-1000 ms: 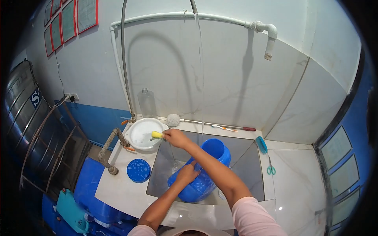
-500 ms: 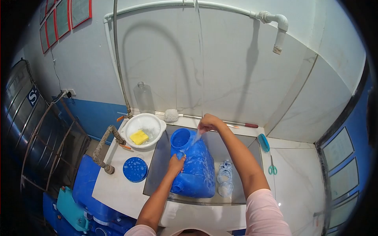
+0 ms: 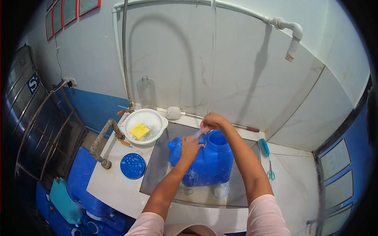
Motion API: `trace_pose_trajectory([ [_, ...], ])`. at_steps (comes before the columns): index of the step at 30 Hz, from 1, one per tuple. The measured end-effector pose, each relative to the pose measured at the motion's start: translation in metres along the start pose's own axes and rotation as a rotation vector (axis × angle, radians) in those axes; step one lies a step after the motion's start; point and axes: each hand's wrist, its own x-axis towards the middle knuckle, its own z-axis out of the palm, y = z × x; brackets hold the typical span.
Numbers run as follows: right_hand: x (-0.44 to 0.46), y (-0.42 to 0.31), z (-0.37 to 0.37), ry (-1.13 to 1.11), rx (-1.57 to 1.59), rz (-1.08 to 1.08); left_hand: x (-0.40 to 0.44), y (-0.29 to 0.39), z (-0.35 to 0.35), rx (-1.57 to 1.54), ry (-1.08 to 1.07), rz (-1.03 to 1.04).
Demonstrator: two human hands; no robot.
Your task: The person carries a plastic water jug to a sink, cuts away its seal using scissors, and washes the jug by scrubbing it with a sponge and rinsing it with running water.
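Note:
A large blue jug (image 3: 208,167) stands in the grey sink (image 3: 155,173), its wide round mouth at the upper right and its small spout at the left. My left hand (image 3: 190,148) is wrapped on the jug's handle area, between spout and mouth. Just above the jug, my right hand (image 3: 210,121) has its fingers closed on what looks like a thin clear hose (image 3: 213,43) hanging from above. Water runs from there down over the jug's top and my left hand. A clear round lid-like piece (image 3: 221,191) lies in the sink below the jug.
Left on the counter are a white basin (image 3: 161,131) with a yellow sponge (image 3: 139,131), a blue lid (image 3: 133,166) and a pipe tap (image 3: 104,137). Behind lies a long-handled brush (image 3: 173,113). To the right are a teal brush (image 3: 264,147) and scissors (image 3: 271,174).
The jug has been turned, so its mouth has swung from upper left to upper right and its small spout to the left. My left hand has moved up and right with it.

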Motion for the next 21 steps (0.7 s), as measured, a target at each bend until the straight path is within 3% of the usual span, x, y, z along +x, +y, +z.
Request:
trace_pose_trajectory([
  [8, -0.001, -0.002, 0.000, 0.034, 0.131, -0.016, 0.000, 0.034, 0.000, -0.179, 0.071, 0.284],
  [10, 0.000, -0.001, 0.002, 0.009, -0.123, -0.194, -0.007, 0.035, 0.001, -0.209, 0.060, 0.350],
  [12, 0.002, -0.001, 0.002, 0.015, -0.047, -0.141, -0.013, 0.035, 0.002, -0.244, 0.101, 0.439],
  [17, 0.004, -0.004, 0.000, 0.022, -0.020, -0.106, 0.000, 0.020, 0.004, -0.262, 0.111, 0.286],
  [19, 0.007, -0.003, -0.002, -0.014, -0.271, -0.176, 0.003, 0.012, 0.002, -0.271, 0.089, 0.244],
  [21, 0.011, 0.003, -0.002, -0.009, -0.188, -0.163, 0.005, 0.004, -0.003, -0.235, 0.002, 0.116],
])
